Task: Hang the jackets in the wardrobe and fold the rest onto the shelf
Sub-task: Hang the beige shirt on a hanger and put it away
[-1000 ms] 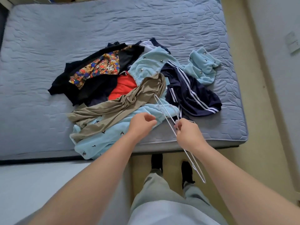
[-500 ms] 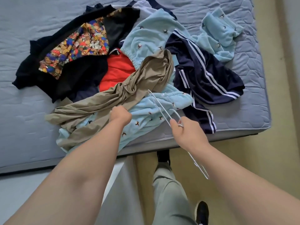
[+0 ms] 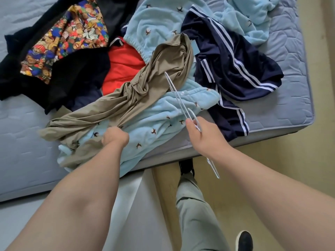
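Note:
A heap of clothes lies on the blue-grey mattress (image 3: 290, 73). An olive-brown garment (image 3: 145, 87) stretches across a light blue fleece piece (image 3: 159, 120) with small bird marks. My left hand (image 3: 115, 139) is closed on cloth where the olive garment meets the blue fleece, near the bed's front edge. My right hand (image 3: 203, 134) grips a white plastic hanger (image 3: 178, 96), held edge-on above the fleece. A navy jacket with white stripes (image 3: 230, 64) lies to the right. A red garment (image 3: 123, 69) and a black piece with a teddy-bear print (image 3: 67, 42) lie to the left.
A second light blue fleece piece (image 3: 250, 17) lies at the far right of the bed. Beige floor (image 3: 253, 169) runs along the bed's right side and foot. My legs in grey trousers (image 3: 195, 214) and dark shoes stand at the bed's edge.
The view has closed in on the heap. My left hand moved left and down and closed on the cloth. The right hand kept the hanger and moved slightly forward.

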